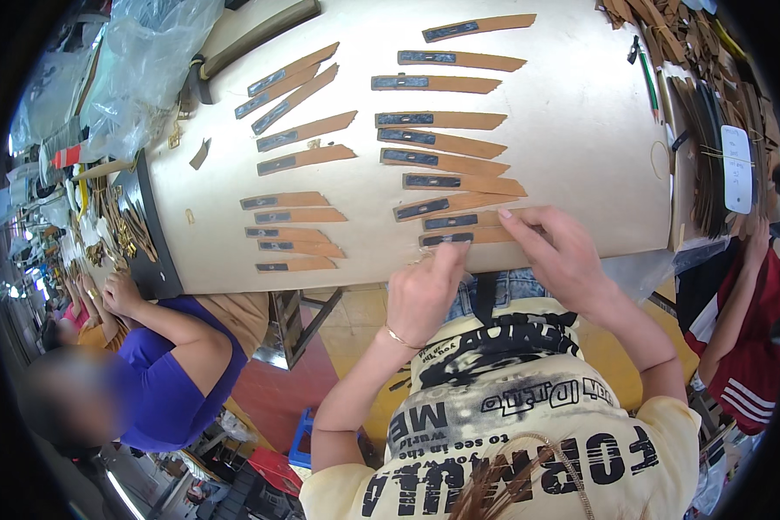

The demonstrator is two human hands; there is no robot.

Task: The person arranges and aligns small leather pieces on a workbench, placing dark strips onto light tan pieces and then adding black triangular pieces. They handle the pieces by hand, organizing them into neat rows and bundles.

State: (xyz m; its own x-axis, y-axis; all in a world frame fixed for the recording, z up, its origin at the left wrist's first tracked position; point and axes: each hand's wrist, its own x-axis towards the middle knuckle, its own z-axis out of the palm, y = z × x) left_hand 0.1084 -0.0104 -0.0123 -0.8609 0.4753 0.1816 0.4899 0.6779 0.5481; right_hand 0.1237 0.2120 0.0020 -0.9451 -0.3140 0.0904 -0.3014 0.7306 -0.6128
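Two rows of tan leather strips lie on a pale work table (598, 113); each has a dark rectangular patch with a small slot at its left end. My left hand (426, 290) is at the table's near edge, its fingers pressed together at the dark end of the nearest leather strip (485, 235). Over the tan end of that strip my right hand (563, 256) is curled, thumb and forefinger closing on it; the contact is partly hidden. Just beyond lies another leather strip (449, 222). Farther strips (459, 183) partly overlap.
A hammer (256, 39) lies at the far left, near clear plastic bags (152, 69). Dark and brown strip bundles (706, 156) with a white tag (736, 169) are stacked at right, beside a green pencil (648, 82). People sit at left (178, 364) and right (737, 329).
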